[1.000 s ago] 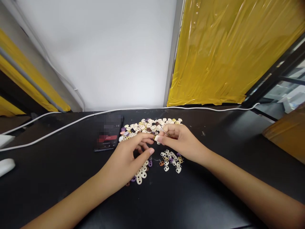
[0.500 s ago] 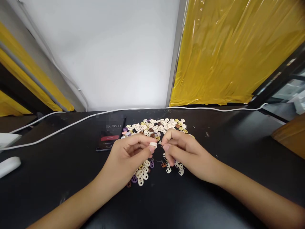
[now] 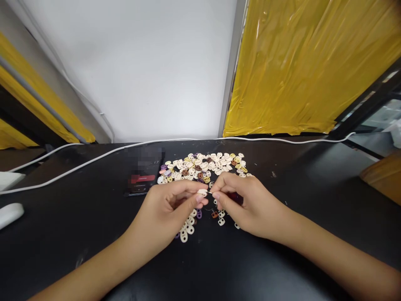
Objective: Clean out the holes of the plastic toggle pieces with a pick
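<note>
My left hand [image 3: 171, 207] pinches a small cream bead [image 3: 202, 192] between thumb and forefinger. My right hand [image 3: 244, 202] meets it fingertip to fingertip and pinches something thin, like a needle or wire, at the bead; it is too small to identify. Both hands hover just above the black table [image 3: 282, 251]. A loose pile of cream, yellow, brown and purple beads [image 3: 200, 165] lies just beyond the hands. Smaller clusters of beads [image 3: 188, 228] lie under and between the hands.
A phone [image 3: 142, 175] with a lit screen lies left of the bead pile. A white cable [image 3: 78, 165] runs along the table's back. A white mouse [image 3: 9, 213] sits at the far left edge. Yellow plastic sheet [image 3: 307, 62] hangs behind on the right.
The cream bead passed from my right hand's fingertips to my left hand's pinch. Both hands drew a little nearer to me and closed together at the fingertips.
</note>
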The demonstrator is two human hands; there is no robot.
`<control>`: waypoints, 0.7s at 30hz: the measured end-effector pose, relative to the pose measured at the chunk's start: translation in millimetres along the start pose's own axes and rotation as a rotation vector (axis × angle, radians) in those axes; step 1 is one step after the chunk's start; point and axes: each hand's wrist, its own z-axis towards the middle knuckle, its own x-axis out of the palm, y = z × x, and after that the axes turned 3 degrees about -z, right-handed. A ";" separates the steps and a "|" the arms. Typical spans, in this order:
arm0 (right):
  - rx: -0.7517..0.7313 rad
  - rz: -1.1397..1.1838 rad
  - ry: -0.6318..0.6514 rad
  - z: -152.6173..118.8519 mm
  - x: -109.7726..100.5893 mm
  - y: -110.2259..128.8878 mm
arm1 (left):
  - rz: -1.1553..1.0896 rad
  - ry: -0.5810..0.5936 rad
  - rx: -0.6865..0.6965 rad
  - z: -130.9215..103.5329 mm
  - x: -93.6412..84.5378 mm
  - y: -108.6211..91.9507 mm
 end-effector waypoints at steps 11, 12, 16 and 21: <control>0.041 0.126 0.052 -4.7 4.5 6.3 | 0.274 0.133 0.125 -6.5 -0.9 -9.0; 0.049 0.191 0.023 -4.2 6.4 6.6 | 0.194 0.103 0.100 -6.7 0.1 -9.3; 0.070 0.295 -0.031 -2.3 9.5 6.9 | -0.038 0.002 -0.012 -5.8 5.3 -6.2; 0.105 0.101 0.002 -0.9 3.6 5.4 | -0.123 0.006 -0.094 -2.8 7.3 0.6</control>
